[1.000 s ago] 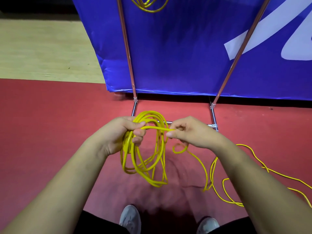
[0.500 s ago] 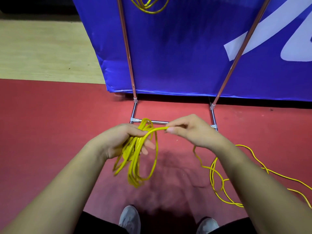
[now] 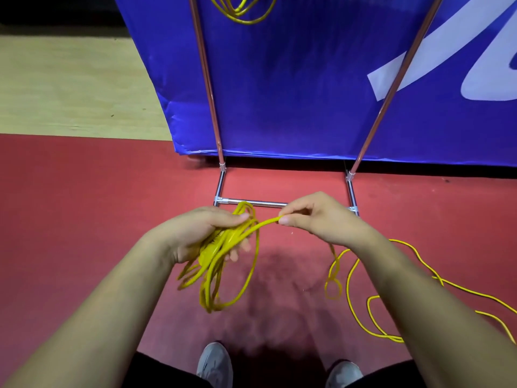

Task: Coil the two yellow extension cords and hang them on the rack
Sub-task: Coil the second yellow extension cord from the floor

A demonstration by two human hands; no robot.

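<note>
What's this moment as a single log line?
left hand grips coil | right hand pinches strand | loose cord on floor | rack holds another coil

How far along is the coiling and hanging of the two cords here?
Done: one yellow coil appears to hang high on the rack. In hand: the left hand grips the second cord's loops while the right hand pinches the feeding strand. Left: loose cord on the floor to gather, then hanging.

I see a bright yellow cord (image 3: 221,242) at centre, its loose yellow tail (image 3: 333,271) at four o'clock on the plain red floor (image 3: 84,205). At twelve, a second yellow coil (image 3: 240,19) hangs against a deep blue banner (image 3: 293,79) with white swoops (image 3: 489,85) at two. Pale wood-grain boards (image 3: 70,85) at ten; grey shoes (image 3: 214,365) at six.
</note>
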